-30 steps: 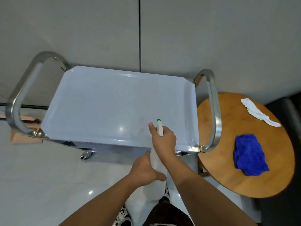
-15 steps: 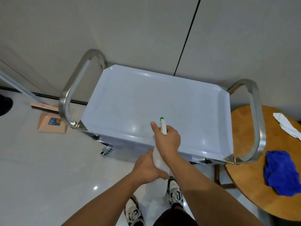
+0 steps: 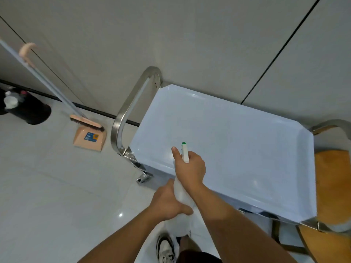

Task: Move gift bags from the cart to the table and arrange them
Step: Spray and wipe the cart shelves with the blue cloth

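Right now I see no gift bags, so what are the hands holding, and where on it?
A white plastic spray bottle: right hand grips its trigger head, left hand grips its body.

We see the cart tray's glossy pale plastic, polished metal handles, a matt wooden bench at three o'clock.

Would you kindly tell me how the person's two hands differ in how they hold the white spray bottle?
The right hand grips the spray bottle high up, at its head beside the green-tipped nozzle; the left hand grips it lower, round its body. The right hand is above the cart tray; the left hand is in front of the tray, over the floor. Both are curled round the same bottle.
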{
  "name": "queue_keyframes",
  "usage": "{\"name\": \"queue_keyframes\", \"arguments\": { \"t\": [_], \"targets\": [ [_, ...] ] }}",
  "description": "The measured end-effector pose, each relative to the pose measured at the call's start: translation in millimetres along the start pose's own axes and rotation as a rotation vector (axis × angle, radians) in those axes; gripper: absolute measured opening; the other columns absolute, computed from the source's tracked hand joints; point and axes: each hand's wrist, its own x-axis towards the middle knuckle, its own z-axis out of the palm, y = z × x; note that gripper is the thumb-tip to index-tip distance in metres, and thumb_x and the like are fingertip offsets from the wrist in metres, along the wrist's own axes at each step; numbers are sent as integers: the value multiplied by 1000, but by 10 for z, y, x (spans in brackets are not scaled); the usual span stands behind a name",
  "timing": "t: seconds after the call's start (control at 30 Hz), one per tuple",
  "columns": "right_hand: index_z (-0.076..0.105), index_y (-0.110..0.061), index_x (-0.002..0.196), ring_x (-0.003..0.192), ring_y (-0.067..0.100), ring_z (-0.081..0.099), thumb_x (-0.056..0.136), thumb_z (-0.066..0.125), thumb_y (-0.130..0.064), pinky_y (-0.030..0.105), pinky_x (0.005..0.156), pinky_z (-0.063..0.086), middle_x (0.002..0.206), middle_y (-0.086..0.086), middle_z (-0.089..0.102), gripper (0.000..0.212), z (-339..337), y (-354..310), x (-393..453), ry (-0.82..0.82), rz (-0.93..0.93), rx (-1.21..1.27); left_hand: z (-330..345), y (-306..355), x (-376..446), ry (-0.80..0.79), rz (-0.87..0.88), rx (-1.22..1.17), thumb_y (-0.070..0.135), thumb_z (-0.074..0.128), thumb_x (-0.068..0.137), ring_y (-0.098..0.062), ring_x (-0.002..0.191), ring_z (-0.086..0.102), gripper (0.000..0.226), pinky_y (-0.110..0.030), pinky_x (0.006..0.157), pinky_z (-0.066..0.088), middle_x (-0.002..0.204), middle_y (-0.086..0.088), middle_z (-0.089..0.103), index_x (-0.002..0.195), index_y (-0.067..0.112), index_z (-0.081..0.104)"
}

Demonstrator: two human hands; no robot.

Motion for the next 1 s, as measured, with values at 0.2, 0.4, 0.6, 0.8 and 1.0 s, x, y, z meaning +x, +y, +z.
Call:
{"name": "queue_keyframes", "arguments": {
  "t": [0.2,0.4,0.6,0.8,1.0],
  "targets": [
    [50,-18,59,61,19,57,86,62,-67,36,65,47,59,-3,57,57,315,-252,265,-112,-32,-8,-316,-22,220,71,-77,-26,48,92,46,-1,96,55,90,-24,73,52,108,18,58,122,36,46],
    [52,-22,65,66,18,58,86,62,-67,31,64,43,64,-6,58,51,539,-437,318,-202,-14,-76,-480,-92,244,72,-109,-122,37,94,53,2,96,55,85,-19,71,49,108,20,59,122,38,46],
    [54,-22,63,66,16,59,88,58,-68,33,68,47,65,-6,60,53,634,-318,123,-204,43,-154,-433,-344,166,44,-131,-44,57,90,37,-6,98,62,98,-31,81,59,110,18,65,123,45,46],
    [53,-20,61,67,18,58,89,63,-62,31,62,42,63,-4,57,51,790,-188,-213,-123,69,-109,-438,-648,2,-54,-62,19,61,82,34,-1,98,60,95,-29,84,57,112,17,63,120,38,50],
    [62,-17,75,65,9,59,87,73,-52,28,63,47,68,-3,63,39,899,52,-816,25,61,143,-519,-1132,-281,-141,44,64,52,88,41,-7,98,59,87,-35,84,56,108,13,61,116,33,48]
  ]
}}
